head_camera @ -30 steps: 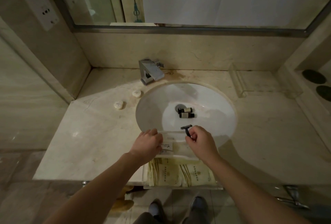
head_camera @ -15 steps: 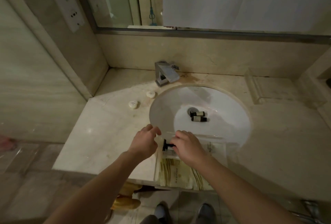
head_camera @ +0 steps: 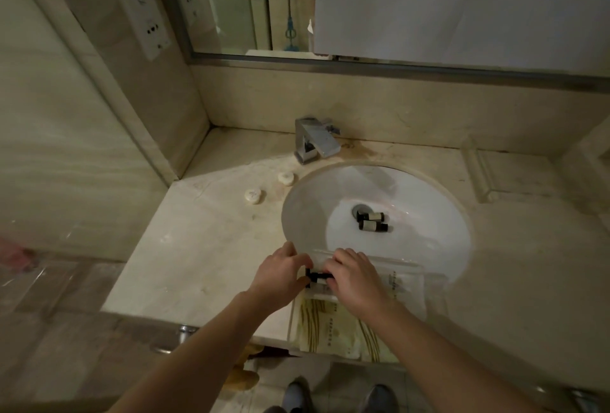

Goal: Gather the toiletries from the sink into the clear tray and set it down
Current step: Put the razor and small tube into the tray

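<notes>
Head camera, looking down: nearest is the clear tray (head_camera: 409, 283), resting on the counter's front edge and over the sink (head_camera: 379, 191) rim, with wrapped packets (head_camera: 333, 323) already inside. The right hand (head_camera: 355, 280) has its fingers curled round the black razor (head_camera: 315, 276) low over the tray's left end, while the left hand (head_camera: 280, 275) grips the tray's near-left corner, though its fingertips are hidden and the exact hold is hard to judge. To do this step well, the razor should be laid flat on the packets before the fingers let go, the left hand steadying the tray so it does not tip off the edge. Farther off, two small bottles (head_camera: 372, 221) lie beside the drain, waiting to be gathered; two round soaps (head_camera: 253, 196) sit on the counter near the faucet (head_camera: 315, 140). A second ago the razor was held up at the basin's near rim; since then it has come down into the tray.
</notes>
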